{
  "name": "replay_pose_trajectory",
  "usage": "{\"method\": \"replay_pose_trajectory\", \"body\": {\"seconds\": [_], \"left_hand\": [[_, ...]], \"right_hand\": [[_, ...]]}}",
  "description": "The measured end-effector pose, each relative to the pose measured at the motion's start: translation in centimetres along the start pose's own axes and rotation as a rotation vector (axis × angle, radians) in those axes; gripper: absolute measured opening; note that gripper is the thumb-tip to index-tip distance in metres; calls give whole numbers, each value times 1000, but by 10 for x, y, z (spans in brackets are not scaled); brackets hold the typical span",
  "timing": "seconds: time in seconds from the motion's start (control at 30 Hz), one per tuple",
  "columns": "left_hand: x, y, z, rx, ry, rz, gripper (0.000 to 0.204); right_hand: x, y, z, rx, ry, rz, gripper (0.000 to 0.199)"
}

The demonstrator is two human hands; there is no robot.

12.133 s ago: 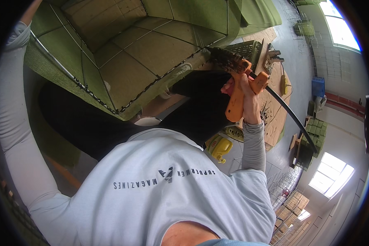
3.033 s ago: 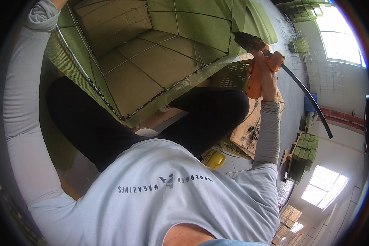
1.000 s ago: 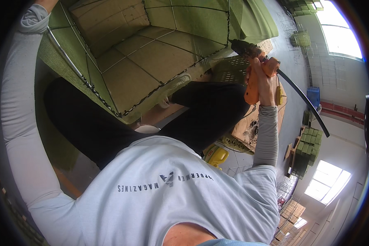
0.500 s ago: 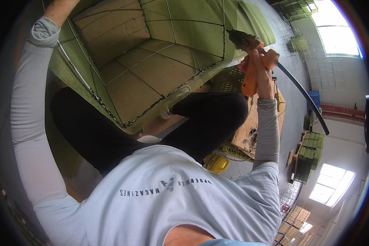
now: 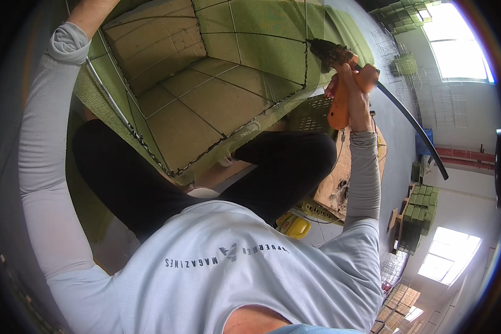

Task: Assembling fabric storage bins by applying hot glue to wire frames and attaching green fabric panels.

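Observation:
My right hand [image 5: 360, 108] is wrapped round the handle of an orange pistol-shaped power tool [image 5: 338, 108] with a dark greasy head and a thick black hose. The tool's nose touches or nearly touches the right-hand edge of a wire-framed box [image 5: 245, 83] lined with green mesh. Dark twisted wire or clips run along the box's edges, and its open side faces me. At the upper left, my left hand [image 5: 94, 8] reaches to the box's far left side. Its fingers lie beyond the picture's edge, so their grip is hidden.
Beside my right knee are a green plastic crate [image 5: 313, 111] and a worn wooden board [image 5: 339, 181]. A yellow container [image 5: 295, 227] sits under my right arm. Stacked green boxes [image 5: 421, 209] and wire panels [image 5: 437, 100] stand further right. My bent legs flank the box's near corner.
The box has shifted slightly down and right in the picture. My left forearm has moved a little to the right, while my right hand and the tool stay nearly in place.

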State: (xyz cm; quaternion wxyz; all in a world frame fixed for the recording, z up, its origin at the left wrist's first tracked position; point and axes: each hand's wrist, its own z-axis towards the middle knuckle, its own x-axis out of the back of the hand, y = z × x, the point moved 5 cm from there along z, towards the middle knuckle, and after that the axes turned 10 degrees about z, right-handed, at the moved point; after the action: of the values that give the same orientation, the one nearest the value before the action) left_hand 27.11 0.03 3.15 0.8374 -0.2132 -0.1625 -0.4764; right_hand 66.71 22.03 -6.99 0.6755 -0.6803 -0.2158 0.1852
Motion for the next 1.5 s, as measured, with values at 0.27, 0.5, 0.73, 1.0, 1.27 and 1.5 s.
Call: {"method": "replay_pose_trajectory", "body": {"seconds": [0.27,0.5,0.73,1.0,1.27,1.5], "left_hand": [[-1,1,2,-3,-14,11,17],[4,8,4,20,-46,0,17],[-1,-1,-8,-103,207,6,16],[0,3,-1,-29,-3,52,17],[2,5,-1,-47,32,55,17],[-1,3,1,-17,-4,24,18]], "right_hand": [[1,-4,3,46,4,-72,35],[3,-7,4,41,42,-94,38],[-3,-12,13,45,-14,-63,32],[-3,-16,16,74,-10,-105,39],[-8,-21,20,69,-3,-86,37],[-14,-24,21,82,-3,-81,33]]}}
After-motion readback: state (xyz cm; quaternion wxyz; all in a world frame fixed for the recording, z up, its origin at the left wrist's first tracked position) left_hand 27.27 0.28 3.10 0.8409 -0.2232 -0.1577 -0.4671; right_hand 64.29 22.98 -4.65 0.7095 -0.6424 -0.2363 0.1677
